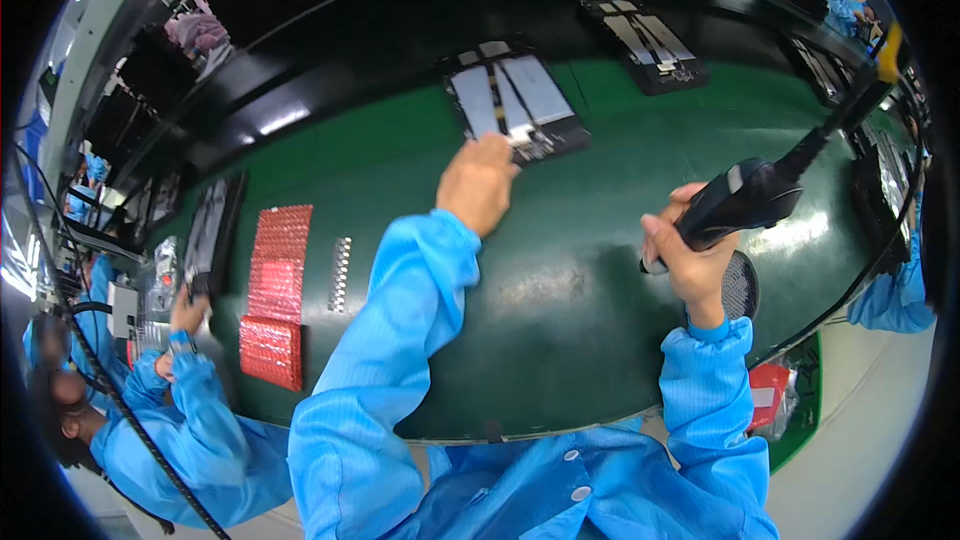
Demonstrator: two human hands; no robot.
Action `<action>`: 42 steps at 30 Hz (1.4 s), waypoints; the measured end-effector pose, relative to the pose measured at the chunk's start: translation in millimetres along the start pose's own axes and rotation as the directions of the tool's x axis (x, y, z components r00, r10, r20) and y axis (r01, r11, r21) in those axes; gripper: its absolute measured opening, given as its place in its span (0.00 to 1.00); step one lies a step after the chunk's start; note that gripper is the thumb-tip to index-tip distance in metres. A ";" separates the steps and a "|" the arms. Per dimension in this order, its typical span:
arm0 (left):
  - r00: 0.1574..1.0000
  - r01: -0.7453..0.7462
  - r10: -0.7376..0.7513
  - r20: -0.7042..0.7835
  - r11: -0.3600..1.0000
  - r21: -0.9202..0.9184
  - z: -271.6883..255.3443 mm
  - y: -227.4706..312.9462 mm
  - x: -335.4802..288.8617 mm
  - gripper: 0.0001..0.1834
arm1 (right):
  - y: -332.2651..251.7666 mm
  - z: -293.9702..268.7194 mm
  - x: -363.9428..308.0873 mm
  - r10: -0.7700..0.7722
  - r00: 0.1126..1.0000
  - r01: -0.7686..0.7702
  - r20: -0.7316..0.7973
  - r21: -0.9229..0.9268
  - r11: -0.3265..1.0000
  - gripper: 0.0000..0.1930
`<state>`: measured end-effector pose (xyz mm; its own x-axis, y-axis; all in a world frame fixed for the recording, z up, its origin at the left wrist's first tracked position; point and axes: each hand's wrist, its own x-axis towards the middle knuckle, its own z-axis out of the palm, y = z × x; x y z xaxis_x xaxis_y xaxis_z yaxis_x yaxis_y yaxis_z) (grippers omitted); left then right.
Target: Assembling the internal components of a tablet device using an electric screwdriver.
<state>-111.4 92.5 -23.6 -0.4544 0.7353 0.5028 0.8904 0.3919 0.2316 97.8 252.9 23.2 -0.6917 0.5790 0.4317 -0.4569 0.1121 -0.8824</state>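
My left hand [478, 182] reaches forward, its fingers closed at the near edge of an opened tablet [530, 90]. Grey battery packs and a small circuit board show inside the tablet, which lies at the border of the green worktop and the dark strip behind it. In my right hand [695, 265] is a black corded electric screwdriver [745, 202], held slantwise above the worktop. Its cord runs up to the right, and the tip is mostly hidden by my fingers. A round black mesh-topped object [740, 285] sits behind my right wrist, partly covered.
Another opened tablet [645, 45] lies at the far right. To the left are red bubble wrap [275, 285] and a narrow strip of small parts [340, 275]. A co-worker's hand [188, 312] touches a dark tablet [215, 230]. A green bin [805, 400] stands below the right edge.
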 end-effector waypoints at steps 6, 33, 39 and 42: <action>0.936 0.260 -0.338 0.102 0.855 0.449 -3.6 -84.3 30.5 0.20 | 5.2 -5.2 -5.3 0.122 0.992 -0.123 0.042 0.023 0.992 0.18; 0.986 -0.091 0.027 0.167 0.918 0.386 118.2 21.6 233.6 0.28 | 6.9 -13.9 5.0 -0.225 0.960 0.226 0.166 0.017 0.974 0.21; 0.968 -0.167 0.116 0.221 0.959 0.230 84.2 43.8 136.0 0.35 | 12.3 -15.8 4.5 -0.116 0.980 0.106 0.160 0.069 0.992 0.21; 0.945 -0.263 0.224 0.239 0.954 0.146 51.4 67.4 72.9 0.34 | -0.1 -22.4 -5.0 -0.082 0.984 0.094 0.157 -0.068 0.993 0.22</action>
<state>-85.9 200.9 -14.2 -0.2360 0.9148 0.3279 0.9648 0.2607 -0.0329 113.8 268.2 16.9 -0.7309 0.4337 0.5269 -0.4809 0.2206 -0.8486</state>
